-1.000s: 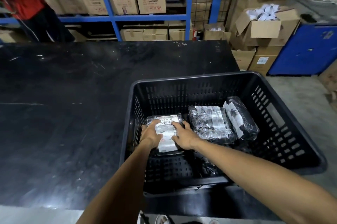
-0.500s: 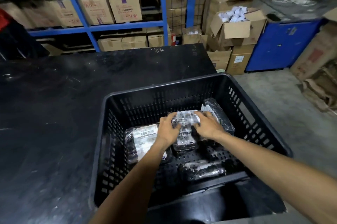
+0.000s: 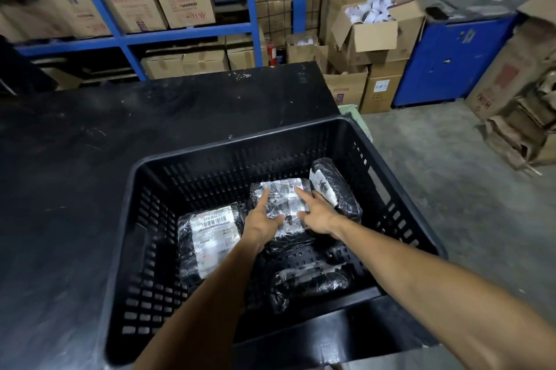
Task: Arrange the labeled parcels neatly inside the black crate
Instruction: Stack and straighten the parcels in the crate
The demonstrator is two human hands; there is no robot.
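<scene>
The black slotted crate [image 3: 210, 156] stands on the black table, hanging over its right edge. Inside lie several black plastic-wrapped parcels with white labels. The left parcel [image 3: 210, 237] lies flat, its barcode label up. On the middle parcel [image 3: 284, 195] rest both my hands: my left hand [image 3: 261, 220] on its left side and my right hand [image 3: 317, 213] on its right side, fingers spread flat. A third parcel [image 3: 337, 189] leans against the right wall. Another parcel [image 3: 310, 282] lies near the crate's front wall.
The black table [image 3: 90, 159] spreads to the left and back. Behind it are blue shelves [image 3: 186, 35] full of cardboard boxes. Open cartons [image 3: 376, 35] and a blue cabinet [image 3: 451, 59] stand on the concrete floor at the right.
Both hands left the left parcel and moved right onto the middle parcel. Their fingers have since spread flat on it. The view has shifted, so the crate sits lower and more central.
</scene>
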